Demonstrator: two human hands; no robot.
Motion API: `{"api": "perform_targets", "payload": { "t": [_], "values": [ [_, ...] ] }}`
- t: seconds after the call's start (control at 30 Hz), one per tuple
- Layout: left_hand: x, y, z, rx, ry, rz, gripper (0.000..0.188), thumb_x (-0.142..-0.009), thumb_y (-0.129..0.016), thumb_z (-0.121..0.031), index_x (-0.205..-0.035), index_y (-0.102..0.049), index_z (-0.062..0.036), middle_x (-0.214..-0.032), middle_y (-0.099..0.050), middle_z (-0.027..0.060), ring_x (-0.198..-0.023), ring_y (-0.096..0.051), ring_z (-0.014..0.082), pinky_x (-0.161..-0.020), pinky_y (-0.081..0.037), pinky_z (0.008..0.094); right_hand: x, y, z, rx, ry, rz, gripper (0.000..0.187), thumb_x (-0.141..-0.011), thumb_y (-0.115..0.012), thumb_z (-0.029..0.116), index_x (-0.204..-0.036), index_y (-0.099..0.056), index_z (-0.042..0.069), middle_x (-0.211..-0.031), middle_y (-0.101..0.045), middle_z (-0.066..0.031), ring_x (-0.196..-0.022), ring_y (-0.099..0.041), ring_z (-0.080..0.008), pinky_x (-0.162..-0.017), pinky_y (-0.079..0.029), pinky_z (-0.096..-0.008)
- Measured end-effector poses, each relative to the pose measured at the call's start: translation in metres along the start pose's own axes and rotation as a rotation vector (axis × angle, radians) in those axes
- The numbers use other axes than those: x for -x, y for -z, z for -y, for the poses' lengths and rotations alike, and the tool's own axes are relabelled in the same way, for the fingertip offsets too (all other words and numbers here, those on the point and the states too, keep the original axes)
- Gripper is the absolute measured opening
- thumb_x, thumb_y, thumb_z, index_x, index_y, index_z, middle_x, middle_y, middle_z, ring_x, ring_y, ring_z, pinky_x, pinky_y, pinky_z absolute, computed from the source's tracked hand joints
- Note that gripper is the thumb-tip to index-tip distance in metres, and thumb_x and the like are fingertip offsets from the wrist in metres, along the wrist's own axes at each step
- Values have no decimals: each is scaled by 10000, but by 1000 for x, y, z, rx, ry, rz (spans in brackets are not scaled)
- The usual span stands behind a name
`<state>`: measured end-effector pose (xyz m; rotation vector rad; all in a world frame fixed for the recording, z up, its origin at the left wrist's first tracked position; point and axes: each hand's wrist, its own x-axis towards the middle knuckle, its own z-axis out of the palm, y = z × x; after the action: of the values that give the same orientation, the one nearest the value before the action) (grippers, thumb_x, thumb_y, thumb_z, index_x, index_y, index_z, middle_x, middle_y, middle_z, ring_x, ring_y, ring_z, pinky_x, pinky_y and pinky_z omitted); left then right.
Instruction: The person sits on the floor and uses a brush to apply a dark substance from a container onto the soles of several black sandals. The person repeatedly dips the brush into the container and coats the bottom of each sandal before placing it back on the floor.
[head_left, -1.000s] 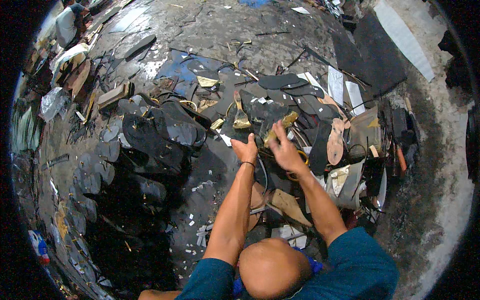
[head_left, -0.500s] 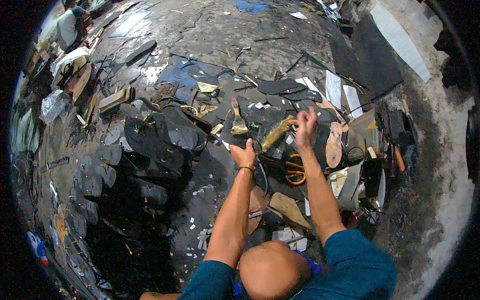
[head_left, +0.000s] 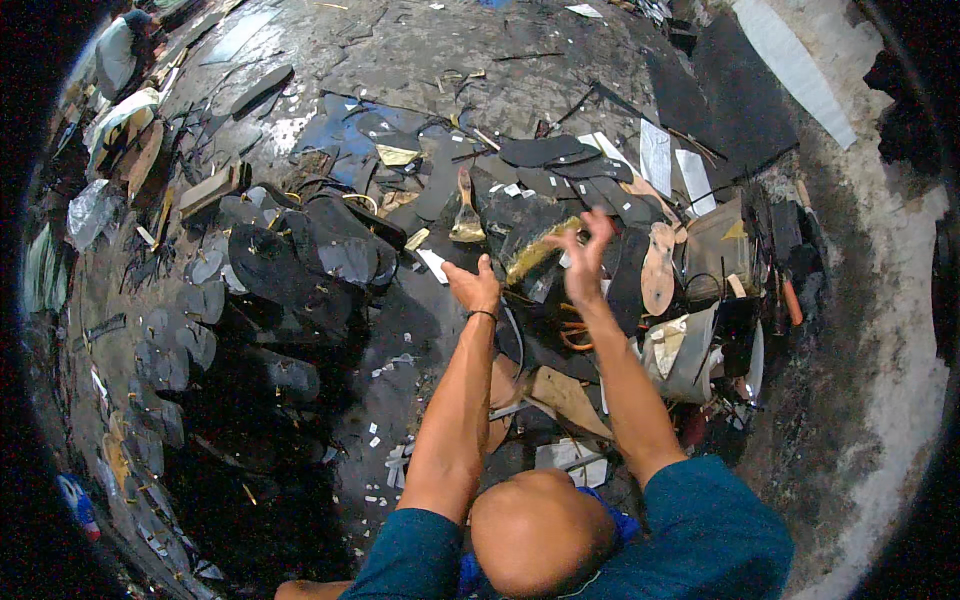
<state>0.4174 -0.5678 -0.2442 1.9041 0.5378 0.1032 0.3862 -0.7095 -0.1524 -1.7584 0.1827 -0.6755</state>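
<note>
My left hand [head_left: 473, 287] has its thumb raised and its index finger pointing left. A white flat piece [head_left: 432, 265] lies by that fingertip; whether they touch I cannot tell. My right hand [head_left: 588, 255] is blurred, its fingers spread apart just beside a yellow-crusted strip [head_left: 537, 254] on a dark surface. Nothing shows in the right fingers. Beyond my left hand lies a brush [head_left: 466, 221] with a wooden handle and yellowish bristles. Scissors with orange handles [head_left: 575, 338] are partly hidden behind my right forearm.
Many dark sole-shaped pieces [head_left: 285, 265] are heaped at left. A tan sole-shaped piece [head_left: 657, 272] lies right of my right hand, near a greyish container [head_left: 680, 352]. Black sheeting [head_left: 745, 95] covers the far right floor. Another person [head_left: 118, 55] is at far left.
The view has shifted, so the floor things sit further up and left. More of the white piece shows beside my left hand. My right fingers have moved and spread, near the yellow-crusted strip.
</note>
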Motion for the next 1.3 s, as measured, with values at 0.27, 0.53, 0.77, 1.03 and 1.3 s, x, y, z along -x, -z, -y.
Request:
{"api": "perform_targets", "payload": {
  "t": [0.27,0.53,0.77,1.03,1.3],
  "values": [
    [-13,10,3,108,62,68,662,-732,-808,-267,-1165,-443,77,-1086,-620,256,-991,-624,382,-878,-479,432,-27,50,2,580,-92,105,593,-974,-500,294,-1396,-234,-29,-1335,-367,-257,-1128,-536,-331,-948,-401,-473],
    [-4,8,-18,89,148,11,641,-753,-774,-210,-1186,-418,99,-1122,-560,308,-1068,-543,474,-926,-422,486,52,-11,8,320,-269,126,778,-991,-480,333,-1515,-25,-17,-1513,-339,-214,-1442,-233,-354,-1168,-119,-455],
    [-10,-5,0,49,20,-102,664,-755,-728,-198,-1238,-396,115,-1169,-541,318,-1107,-517,482,-974,-403,487,25,-24,37,-96,-214,33,701,-990,-518,244,-1508,-110,6,-1454,-420,-206,-1396,-313,-318,-1166,-189,-416],
    [-11,-6,-5,92,206,57,664,-791,-705,-240,-1271,-383,87,-1149,-563,315,-1084,-541,466,-933,-431,513,44,-5,21,436,-262,90,676,-931,-599,107,-1477,-211,13,-1380,-431,-225,-1300,-414,-308,-1042,-368,-409],
    [-39,79,3,170,61,720,535,-823,-642,-242,-1284,-535,8,-1064,-668,237,-947,-672,340,-826,-542,425,25,-30,22,1398,129,421,452,-964,-515,368,-1344,-533,126,-1385,-493,-82,-1242,-436,-331,-993,-345,-492]
  ]
}}
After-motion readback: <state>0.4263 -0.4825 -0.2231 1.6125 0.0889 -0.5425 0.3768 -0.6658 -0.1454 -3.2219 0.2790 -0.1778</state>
